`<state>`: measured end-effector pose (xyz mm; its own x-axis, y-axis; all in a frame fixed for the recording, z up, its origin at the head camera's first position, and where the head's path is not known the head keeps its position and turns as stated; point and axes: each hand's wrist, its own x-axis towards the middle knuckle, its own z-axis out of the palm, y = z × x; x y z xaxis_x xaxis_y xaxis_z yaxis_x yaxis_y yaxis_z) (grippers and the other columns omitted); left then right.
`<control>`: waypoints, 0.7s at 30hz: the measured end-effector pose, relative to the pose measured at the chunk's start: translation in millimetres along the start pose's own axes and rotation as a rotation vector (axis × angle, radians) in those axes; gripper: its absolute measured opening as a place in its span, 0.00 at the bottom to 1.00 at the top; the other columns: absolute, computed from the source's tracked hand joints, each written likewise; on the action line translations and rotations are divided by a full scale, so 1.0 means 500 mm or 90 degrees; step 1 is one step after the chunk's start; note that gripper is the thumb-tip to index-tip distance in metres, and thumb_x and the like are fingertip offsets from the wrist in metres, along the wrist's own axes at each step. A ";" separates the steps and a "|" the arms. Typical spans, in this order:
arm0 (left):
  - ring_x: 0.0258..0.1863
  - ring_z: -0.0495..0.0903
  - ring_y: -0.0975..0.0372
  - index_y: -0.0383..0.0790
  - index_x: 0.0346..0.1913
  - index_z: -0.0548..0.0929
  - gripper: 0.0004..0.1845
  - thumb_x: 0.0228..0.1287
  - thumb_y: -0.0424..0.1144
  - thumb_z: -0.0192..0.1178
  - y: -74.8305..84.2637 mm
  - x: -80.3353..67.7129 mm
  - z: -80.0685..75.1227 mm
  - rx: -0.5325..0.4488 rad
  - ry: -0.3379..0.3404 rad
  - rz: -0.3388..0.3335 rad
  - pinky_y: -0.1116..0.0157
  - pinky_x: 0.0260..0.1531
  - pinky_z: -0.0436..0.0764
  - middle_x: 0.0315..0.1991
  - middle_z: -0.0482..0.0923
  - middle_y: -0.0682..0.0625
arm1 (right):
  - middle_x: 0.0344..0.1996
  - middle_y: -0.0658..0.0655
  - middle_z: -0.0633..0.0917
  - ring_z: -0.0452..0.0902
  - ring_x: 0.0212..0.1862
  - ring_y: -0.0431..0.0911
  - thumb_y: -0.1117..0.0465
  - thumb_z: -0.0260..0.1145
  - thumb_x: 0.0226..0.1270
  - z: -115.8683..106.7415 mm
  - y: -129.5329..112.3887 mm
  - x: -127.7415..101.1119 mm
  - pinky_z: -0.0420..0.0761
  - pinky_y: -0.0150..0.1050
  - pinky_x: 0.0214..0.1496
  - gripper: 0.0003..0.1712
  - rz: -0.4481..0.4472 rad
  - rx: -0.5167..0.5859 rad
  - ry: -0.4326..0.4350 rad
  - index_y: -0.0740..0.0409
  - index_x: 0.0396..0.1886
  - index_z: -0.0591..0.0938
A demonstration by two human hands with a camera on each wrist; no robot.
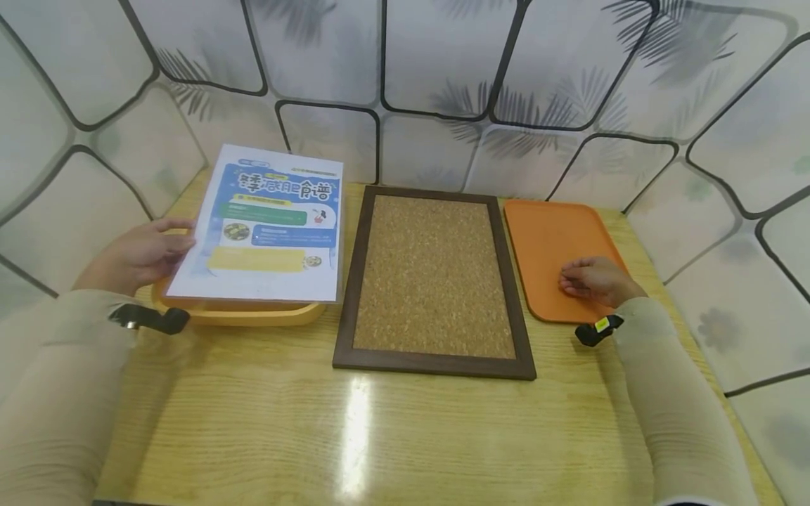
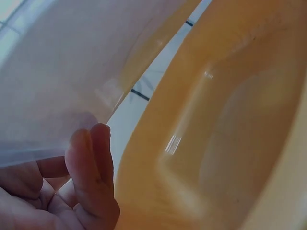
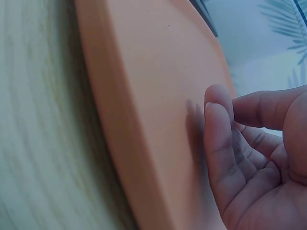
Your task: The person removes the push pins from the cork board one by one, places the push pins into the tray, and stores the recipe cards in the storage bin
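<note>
My left hand holds the left edge of a printed blue and white leaflet, lifted above a yellow tray. In the left wrist view the fingers curl under the sheet, with the yellow tray below. My right hand rests with loosely curled fingers on an orange tray and holds nothing; in the right wrist view its fingertips touch the orange tray. A cork board in a dark wooden frame lies flat between the two trays.
The things sit on a light wooden table, with bare wood toward the near edge. A wall of white panels with black lines and leaf prints closes off the back and both sides.
</note>
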<state>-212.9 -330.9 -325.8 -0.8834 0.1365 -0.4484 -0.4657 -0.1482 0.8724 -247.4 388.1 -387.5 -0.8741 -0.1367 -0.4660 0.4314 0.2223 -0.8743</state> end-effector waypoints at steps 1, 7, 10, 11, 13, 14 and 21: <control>0.30 0.77 0.62 0.52 0.35 0.77 0.14 0.60 0.26 0.56 0.000 -0.001 -0.004 0.003 0.000 0.001 0.67 0.31 0.77 0.29 0.76 0.51 | 0.27 0.53 0.81 0.79 0.30 0.41 0.67 0.50 0.70 0.001 0.000 -0.001 0.80 0.34 0.37 0.09 0.000 -0.001 0.000 0.69 0.45 0.68; 0.32 0.76 0.63 0.52 0.33 0.79 0.14 0.60 0.25 0.55 -0.004 -0.002 -0.019 0.016 -0.001 0.014 0.67 0.32 0.77 0.30 0.77 0.53 | 0.27 0.53 0.81 0.79 0.31 0.40 0.67 0.49 0.70 0.004 0.001 -0.008 0.79 0.34 0.37 0.10 -0.002 -0.009 0.000 0.69 0.46 0.69; 0.32 0.76 0.63 0.53 0.33 0.78 0.13 0.60 0.26 0.56 -0.003 -0.003 -0.023 0.028 0.002 0.017 0.67 0.33 0.77 0.30 0.77 0.53 | 0.27 0.53 0.81 0.79 0.31 0.41 0.67 0.49 0.70 0.004 0.004 -0.009 0.79 0.34 0.37 0.10 -0.001 -0.004 0.003 0.70 0.46 0.69; 0.32 0.76 0.64 0.54 0.33 0.78 0.13 0.60 0.27 0.56 -0.002 -0.004 -0.025 0.041 0.005 0.019 0.68 0.33 0.77 0.30 0.77 0.54 | 0.28 0.53 0.81 0.79 0.31 0.41 0.67 0.49 0.70 0.003 0.005 -0.009 0.79 0.34 0.37 0.10 0.000 -0.004 0.003 0.70 0.46 0.69; 0.32 0.77 0.64 0.54 0.34 0.78 0.13 0.61 0.27 0.56 -0.001 -0.006 -0.029 0.042 0.004 0.019 0.68 0.33 0.77 0.30 0.77 0.53 | 0.28 0.53 0.81 0.79 0.31 0.41 0.67 0.49 0.70 0.003 0.007 -0.009 0.79 0.34 0.37 0.10 0.003 -0.002 0.004 0.70 0.46 0.69; 0.32 0.77 0.63 0.54 0.34 0.78 0.13 0.61 0.27 0.56 0.000 -0.007 -0.031 0.037 0.004 0.018 0.67 0.33 0.77 0.30 0.77 0.53 | 0.28 0.53 0.81 0.79 0.31 0.41 0.67 0.49 0.70 0.003 0.007 -0.009 0.79 0.34 0.37 0.10 0.004 0.001 0.004 0.70 0.46 0.69; 0.31 0.78 0.63 0.52 0.32 0.80 0.14 0.61 0.26 0.55 0.000 -0.013 -0.048 0.019 0.007 0.019 0.67 0.32 0.78 0.30 0.78 0.53 | 0.26 0.53 0.81 0.80 0.30 0.41 0.67 0.50 0.69 0.003 0.007 -0.008 0.80 0.33 0.36 0.07 0.006 0.027 0.007 0.66 0.42 0.72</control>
<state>-208.5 -355.0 -327.6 -0.8975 0.1220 -0.4238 -0.4373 -0.1222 0.8910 -242.1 387.7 -388.8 -0.8723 -0.1237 -0.4730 0.4486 0.1823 -0.8749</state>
